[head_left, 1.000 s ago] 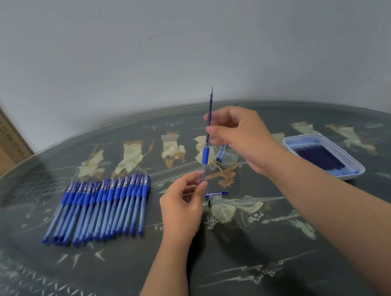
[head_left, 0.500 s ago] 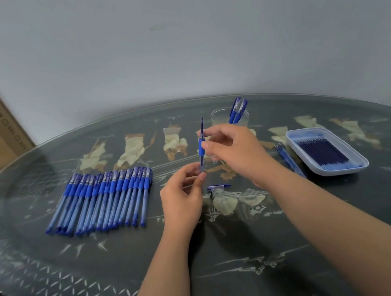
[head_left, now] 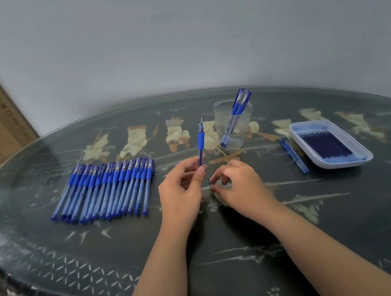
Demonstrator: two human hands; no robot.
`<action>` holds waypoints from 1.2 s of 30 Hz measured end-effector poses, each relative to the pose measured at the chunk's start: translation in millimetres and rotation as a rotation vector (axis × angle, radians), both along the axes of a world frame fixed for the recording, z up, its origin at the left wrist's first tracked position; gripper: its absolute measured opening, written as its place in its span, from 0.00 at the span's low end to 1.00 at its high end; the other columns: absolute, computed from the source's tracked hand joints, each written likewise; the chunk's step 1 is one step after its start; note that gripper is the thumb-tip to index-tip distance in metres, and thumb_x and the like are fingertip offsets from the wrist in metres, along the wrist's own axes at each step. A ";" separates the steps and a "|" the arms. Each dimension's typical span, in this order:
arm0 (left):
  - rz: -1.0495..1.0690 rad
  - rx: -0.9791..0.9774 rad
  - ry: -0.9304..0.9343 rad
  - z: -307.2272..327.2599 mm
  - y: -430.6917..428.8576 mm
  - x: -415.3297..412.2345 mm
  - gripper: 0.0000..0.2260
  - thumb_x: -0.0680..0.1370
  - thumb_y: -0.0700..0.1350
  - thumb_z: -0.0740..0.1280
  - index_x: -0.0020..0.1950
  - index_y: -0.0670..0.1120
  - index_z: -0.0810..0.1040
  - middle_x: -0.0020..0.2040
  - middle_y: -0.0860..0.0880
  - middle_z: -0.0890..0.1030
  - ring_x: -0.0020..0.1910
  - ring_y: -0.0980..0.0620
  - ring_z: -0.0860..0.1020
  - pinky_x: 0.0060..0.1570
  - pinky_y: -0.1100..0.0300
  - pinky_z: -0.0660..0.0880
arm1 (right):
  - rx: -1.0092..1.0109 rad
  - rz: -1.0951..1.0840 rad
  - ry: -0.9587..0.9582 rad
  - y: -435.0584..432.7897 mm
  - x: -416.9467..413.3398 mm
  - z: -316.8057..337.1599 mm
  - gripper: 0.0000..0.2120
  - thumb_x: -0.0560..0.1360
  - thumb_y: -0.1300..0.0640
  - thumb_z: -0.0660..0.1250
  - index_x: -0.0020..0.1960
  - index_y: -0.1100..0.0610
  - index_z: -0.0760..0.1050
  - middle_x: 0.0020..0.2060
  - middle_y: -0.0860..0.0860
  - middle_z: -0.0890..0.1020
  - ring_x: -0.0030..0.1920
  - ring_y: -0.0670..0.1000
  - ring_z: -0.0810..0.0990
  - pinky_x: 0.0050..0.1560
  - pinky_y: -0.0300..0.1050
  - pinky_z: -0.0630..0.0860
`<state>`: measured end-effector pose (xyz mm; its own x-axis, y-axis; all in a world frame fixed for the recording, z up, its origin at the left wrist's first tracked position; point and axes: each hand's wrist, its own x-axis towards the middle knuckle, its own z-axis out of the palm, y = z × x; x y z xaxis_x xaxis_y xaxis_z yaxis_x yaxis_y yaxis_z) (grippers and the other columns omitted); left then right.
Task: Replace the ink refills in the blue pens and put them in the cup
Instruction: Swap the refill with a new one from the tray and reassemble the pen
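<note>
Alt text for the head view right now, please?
Left hand holds an uncapped pen upright, tip up, while the right hand curls over the table beside it. A row of pens lies left; cup with two pens behind; refill tray right.

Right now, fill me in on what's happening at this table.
A person is refilling blue pens. The left hand holds an uncapped pen upright, tip up; the right hand curls over something small on the table, mostly hidden. Two pens stand in the clear cup. A row of capped pens lies to the left, and a tray of refills sits to the right, with loose refills beside it.
</note>
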<state>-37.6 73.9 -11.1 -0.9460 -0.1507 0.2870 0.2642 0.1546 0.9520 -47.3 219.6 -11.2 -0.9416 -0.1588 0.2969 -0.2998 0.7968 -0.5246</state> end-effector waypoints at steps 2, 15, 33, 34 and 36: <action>-0.007 0.002 0.000 0.6 -0.3 1.2 0.12 0.77 0.38 0.69 0.51 0.57 0.80 0.46 0.53 0.85 0.47 0.55 0.83 0.53 0.51 0.80 | -0.006 0.001 -0.014 -0.2 0.4 -1.1 0.03 0.73 0.56 0.73 0.44 0.50 0.79 0.40 0.45 0.74 0.46 0.46 0.73 0.50 0.42 0.72; -0.067 -0.110 0.073 -8.4 7.6 -7.7 0.18 0.77 0.35 0.68 0.50 0.61 0.79 0.47 0.51 0.85 0.48 0.51 0.83 0.55 0.47 0.78 | -1.193 -0.103 0.032 19.2 15.3 77.8 0.05 0.76 0.65 0.70 0.47 0.56 0.78 0.46 0.56 0.85 0.49 0.54 0.85 0.49 0.46 0.82; -0.088 -0.246 0.141 -6.3 7.4 -9.7 0.22 0.76 0.33 0.69 0.51 0.63 0.78 0.46 0.55 0.84 0.44 0.55 0.82 0.49 0.66 0.76 | -0.870 0.024 -0.027 34.6 9.1 80.9 0.08 0.76 0.68 0.68 0.48 0.56 0.81 0.43 0.55 0.85 0.44 0.51 0.86 0.43 0.43 0.83; -0.089 -0.249 0.142 -6.0 7.4 -9.5 0.22 0.76 0.33 0.69 0.51 0.63 0.77 0.45 0.56 0.83 0.44 0.56 0.82 0.49 0.67 0.76 | -0.861 0.027 -0.029 35.5 8.3 80.6 0.08 0.76 0.68 0.69 0.48 0.56 0.81 0.43 0.55 0.85 0.44 0.52 0.86 0.43 0.44 0.83; -0.090 -0.249 0.147 -5.3 7.6 -8.8 0.22 0.76 0.33 0.69 0.51 0.64 0.77 0.45 0.56 0.83 0.43 0.56 0.81 0.49 0.68 0.75 | -0.848 0.035 -0.033 36.9 7.3 80.2 0.09 0.76 0.68 0.69 0.48 0.55 0.81 0.42 0.54 0.85 0.44 0.52 0.86 0.44 0.45 0.83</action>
<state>-46.4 81.5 -16.4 -0.8980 0.0244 0.4394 0.4196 0.3484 0.8382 -40.1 256.5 68.9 -0.9504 0.0760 0.3015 -0.2914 0.1202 -0.9490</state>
